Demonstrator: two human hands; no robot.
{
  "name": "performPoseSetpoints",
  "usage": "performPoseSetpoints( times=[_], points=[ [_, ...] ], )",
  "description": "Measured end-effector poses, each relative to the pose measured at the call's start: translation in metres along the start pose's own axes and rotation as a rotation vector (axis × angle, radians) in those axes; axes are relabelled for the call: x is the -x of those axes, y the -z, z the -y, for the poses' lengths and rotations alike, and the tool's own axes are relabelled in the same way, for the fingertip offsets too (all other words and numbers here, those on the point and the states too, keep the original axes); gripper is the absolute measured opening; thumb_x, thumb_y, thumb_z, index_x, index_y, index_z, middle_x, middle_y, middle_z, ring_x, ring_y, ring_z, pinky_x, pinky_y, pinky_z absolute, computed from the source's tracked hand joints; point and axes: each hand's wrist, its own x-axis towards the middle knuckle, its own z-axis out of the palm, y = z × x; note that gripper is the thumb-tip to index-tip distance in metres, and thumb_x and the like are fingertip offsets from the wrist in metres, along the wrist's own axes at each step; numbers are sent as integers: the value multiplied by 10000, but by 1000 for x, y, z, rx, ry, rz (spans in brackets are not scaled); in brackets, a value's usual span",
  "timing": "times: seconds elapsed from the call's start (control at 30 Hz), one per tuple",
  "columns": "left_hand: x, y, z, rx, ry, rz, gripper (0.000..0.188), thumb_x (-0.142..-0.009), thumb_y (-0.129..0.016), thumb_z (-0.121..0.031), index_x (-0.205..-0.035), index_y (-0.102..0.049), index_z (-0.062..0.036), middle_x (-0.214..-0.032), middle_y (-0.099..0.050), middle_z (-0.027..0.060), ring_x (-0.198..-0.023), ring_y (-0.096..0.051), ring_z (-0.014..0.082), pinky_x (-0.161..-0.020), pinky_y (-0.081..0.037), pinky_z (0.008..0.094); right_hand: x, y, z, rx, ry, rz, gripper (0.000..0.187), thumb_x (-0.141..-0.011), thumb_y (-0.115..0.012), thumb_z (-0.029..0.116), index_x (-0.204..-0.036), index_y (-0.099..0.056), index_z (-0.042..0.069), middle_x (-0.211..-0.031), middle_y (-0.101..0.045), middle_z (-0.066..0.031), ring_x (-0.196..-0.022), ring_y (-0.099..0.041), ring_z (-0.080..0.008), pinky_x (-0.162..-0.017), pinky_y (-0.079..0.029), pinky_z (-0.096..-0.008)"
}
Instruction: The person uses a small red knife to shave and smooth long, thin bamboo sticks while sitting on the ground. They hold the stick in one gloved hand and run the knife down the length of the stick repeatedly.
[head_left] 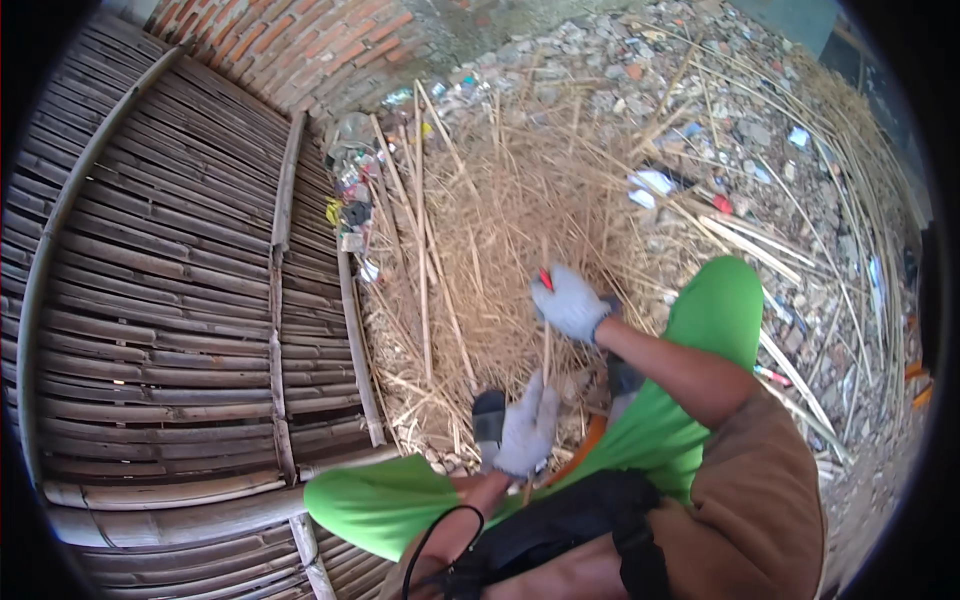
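A pale, thin bamboo stick (547, 355) runs lengthwise between my two hands. My left hand (527, 428), in a light grey knit glove, is closed around its nearer part. Farther up, my right hand (572, 303), gloved the same way, is closed on a small red-handled tool (545, 279). That tool lies against the stick; its blade or working end does not show clearly. Beneath and beyond both hands spreads a heap of straw-coloured shavings (520, 220). Beside the right wrist is a dark shoe (622, 372), and another dark shoe (489, 412) is next to the left hand.
A slatted bamboo platform (190, 330) fills the left side, below a brick wall (300, 40). Long bamboo strips (421, 230) lie left of the shavings. Rubble and litter (740, 130) cover the ground at right. An orange curved piece (585, 445) lies near my lap.
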Motion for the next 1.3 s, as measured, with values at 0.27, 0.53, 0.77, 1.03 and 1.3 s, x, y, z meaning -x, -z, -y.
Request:
performPoseSetpoints(
  times=[0.27,0.53,0.77,1.03,1.3],
  points=[
    [13,2,9,38,-182,-29,571,-1160,-543,-305,-1608,-451,36,-775,-692,215,-659,-721,359,-624,-557,467,23,16,17,-240,70,-35,254,-1034,-623,202,-1205,-645,16,-866,-700,-73,-751,-696,-192,-695,-579,-378],
    [69,24,-5,171,-15,93,555,-1169,-544,-328,-1630,-465,-29,-827,-664,137,-703,-667,252,-640,-528,408,22,31,34,-428,73,-21,267,-1060,-637,208,-1263,-648,35,-784,-673,-39,-571,-594,-130,-498,-488,-287],
    [122,35,9,1156,356,344,503,-1176,-567,-339,-1578,-532,-38,-791,-529,-36,-618,-486,74,-553,-421,265,2,41,49,-601,183,-112,240,-1073,-647,207,-1239,-655,34,-781,-657,-25,-607,-608,-127,-524,-496,-299],
    [94,-3,5,288,70,-23,466,-1169,-561,-411,-1447,-658,-48,-735,-595,-9,-617,-587,104,-548,-469,350,-17,37,85,-261,297,-94,127,-1049,-608,142,-1149,-598,65,-832,-600,-13,-709,-582,-120,-654,-512,-322],
    [-13,4,-33,8,-158,-265,423,-1168,-501,-417,-1291,-627,-33,-761,-648,311,-738,-694,514,-643,-507,586,-2,33,93,-397,327,1,154,-1047,-616,144,-1161,-578,48,-823,-591,-16,-676,-583,-132,-622,-510,-326]
  ],
)
